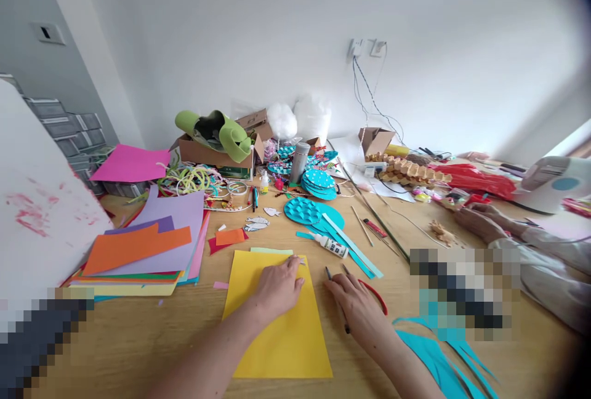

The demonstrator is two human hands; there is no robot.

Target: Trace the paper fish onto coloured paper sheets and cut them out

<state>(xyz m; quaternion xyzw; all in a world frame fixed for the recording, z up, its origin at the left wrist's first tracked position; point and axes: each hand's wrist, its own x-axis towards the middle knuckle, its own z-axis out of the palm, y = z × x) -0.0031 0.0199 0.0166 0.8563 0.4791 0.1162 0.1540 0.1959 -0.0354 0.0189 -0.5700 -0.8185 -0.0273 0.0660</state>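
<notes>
A sheet of yellow paper (277, 337) lies in front of me. My left hand (279, 285) rests on its upper right part, fingertips pressing down beside a small pale paper cutout (301, 260) and thumb apart. To the right of the sheet, my right hand (353, 300) is closed over a dark pen (346, 327), whose two ends show past the fingers. Scissors with a red handle (379, 297) lie under and beside that hand, partly hidden. A green paper edge (272, 250) peeks out behind the yellow sheet.
Coloured paper sheets (175, 233) are stacked on the left. Ahead lie a glue bottle (331, 245), blue strips (355, 248) and fish cutouts (257, 223). Blue scraps (429, 356) are at front right. Another person's hands (482, 223) work at the far right.
</notes>
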